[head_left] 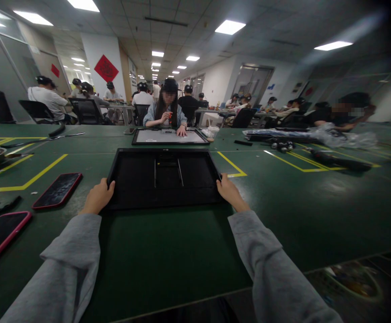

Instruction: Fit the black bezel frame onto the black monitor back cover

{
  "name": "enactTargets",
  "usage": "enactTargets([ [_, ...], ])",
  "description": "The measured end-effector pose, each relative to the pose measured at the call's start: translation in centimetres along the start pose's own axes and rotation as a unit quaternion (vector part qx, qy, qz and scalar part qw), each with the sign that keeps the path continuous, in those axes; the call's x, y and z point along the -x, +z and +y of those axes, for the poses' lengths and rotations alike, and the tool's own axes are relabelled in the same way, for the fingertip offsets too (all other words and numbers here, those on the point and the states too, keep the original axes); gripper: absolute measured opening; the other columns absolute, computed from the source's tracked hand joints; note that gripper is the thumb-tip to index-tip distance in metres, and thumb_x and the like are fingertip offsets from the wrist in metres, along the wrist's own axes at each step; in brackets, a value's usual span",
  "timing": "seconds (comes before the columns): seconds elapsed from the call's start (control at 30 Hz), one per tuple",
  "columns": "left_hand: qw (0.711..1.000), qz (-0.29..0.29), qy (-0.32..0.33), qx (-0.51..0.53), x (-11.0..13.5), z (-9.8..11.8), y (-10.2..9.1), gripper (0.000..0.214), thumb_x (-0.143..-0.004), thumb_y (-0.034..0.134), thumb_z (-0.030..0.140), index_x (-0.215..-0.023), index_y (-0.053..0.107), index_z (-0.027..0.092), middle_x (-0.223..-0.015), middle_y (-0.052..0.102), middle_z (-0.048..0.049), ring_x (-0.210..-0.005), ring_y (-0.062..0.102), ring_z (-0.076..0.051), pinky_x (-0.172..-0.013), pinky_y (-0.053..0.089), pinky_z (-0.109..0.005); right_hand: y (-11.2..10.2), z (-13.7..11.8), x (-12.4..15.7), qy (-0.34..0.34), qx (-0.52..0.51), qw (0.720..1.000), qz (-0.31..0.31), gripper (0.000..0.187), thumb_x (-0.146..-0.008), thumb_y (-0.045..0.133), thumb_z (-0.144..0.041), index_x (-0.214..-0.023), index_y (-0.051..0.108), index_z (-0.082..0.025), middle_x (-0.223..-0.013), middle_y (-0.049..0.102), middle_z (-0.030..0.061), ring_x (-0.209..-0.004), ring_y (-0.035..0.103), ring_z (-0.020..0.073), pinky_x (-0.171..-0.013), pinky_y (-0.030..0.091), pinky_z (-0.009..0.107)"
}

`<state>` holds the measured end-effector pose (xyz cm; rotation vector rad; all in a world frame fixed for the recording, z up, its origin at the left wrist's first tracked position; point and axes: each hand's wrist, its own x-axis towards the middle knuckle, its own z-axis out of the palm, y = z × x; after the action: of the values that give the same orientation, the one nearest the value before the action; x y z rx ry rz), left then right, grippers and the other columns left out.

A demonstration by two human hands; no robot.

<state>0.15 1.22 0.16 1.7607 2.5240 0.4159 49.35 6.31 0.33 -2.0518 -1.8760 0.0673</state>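
Square ceiling lights are glowing over a long, busy room, a red diamond-shaped decoration is hanging on a white pillar, and below it all a smooth green tabletop is stretching out, its yellow tape marking crisp corners. Front and centre, a wide black rectangular panel is sitting between the person's two hands, its raised rim framing a dark, flat recess where two slim metallic rods are catching the light. The left hand is gripping one short side, thumb riding over the rim, and the right hand is clasping the opposite side, both reaching out of soft, wrinkled grey sleeves. Off to the left, two glossy phones are lying flat, one red-edged phone and one pink-edged phone nearer the person. Straight across, a co-worker is leaning over a pale grey sheet in a black frame, holding an orange-red tool, while a clear plastic cup is standing just beside it and crinkled transparent wrapping is bunching up farther right.
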Motion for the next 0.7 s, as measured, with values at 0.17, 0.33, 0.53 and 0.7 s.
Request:
enactTargets([
  [0.17,1.0,-0.001,0.0,-0.003,-0.06,-0.04,0.06,0.061,-0.091,0.021,0.055,-0.123,0.049,0.011,-0.105,0.067,-0.0233,-0.097,0.065,-0.035,-0.08,0.047,-0.043,-0.12,-0.15,0.07,0.003,0.007,1.0,-0.005,0.035,-0.097,0.035,-0.028,-0.128,0.038,-0.01,-0.107,0.066,0.0184,-0.098,0.065,0.0273,-0.08,0.044,0.033],
  [0.33,1.0,0.001,-0.004,-0.005,-0.15,-0.11,0.26,0.061,-0.09,0.021,0.055,-0.122,0.049,0.011,-0.106,0.067,-0.0227,-0.098,0.064,-0.035,-0.08,0.047,-0.042,-0.19,-0.3,0.06,0.008,0.009,1.0,-0.007,0.035,-0.097,0.036,-0.027,-0.128,0.038,-0.01,-0.108,0.065,0.0188,-0.1,0.064,0.0271,-0.081,0.044,0.033],
  [0.53,1.0,0.006,0.001,-0.003,-0.32,-0.21,0.31,0.062,-0.091,0.021,0.055,-0.124,0.049,0.011,-0.106,0.067,-0.0226,-0.098,0.064,-0.036,-0.079,0.047,-0.043,-0.26,-0.26,0.01,0.006,0.003,1.0,-0.006,0.037,-0.097,0.037,-0.027,-0.129,0.038,-0.009,-0.109,0.065,0.0199,-0.103,0.063,0.0276,-0.083,0.044,0.033],
  [0.7,1.0,0.009,-0.001,0.0,-0.26,-0.19,0.36,0.061,-0.091,0.023,0.054,-0.123,0.05,0.011,-0.105,0.067,-0.0222,-0.096,0.065,-0.034,-0.079,0.047,-0.042,-0.22,-0.16,0.02,0.005,0.003,1.0,-0.004,0.037,-0.097,0.036,-0.028,-0.128,0.039,-0.009,-0.108,0.065,0.0194,-0.101,0.064,0.0272,-0.082,0.044,0.033],
])
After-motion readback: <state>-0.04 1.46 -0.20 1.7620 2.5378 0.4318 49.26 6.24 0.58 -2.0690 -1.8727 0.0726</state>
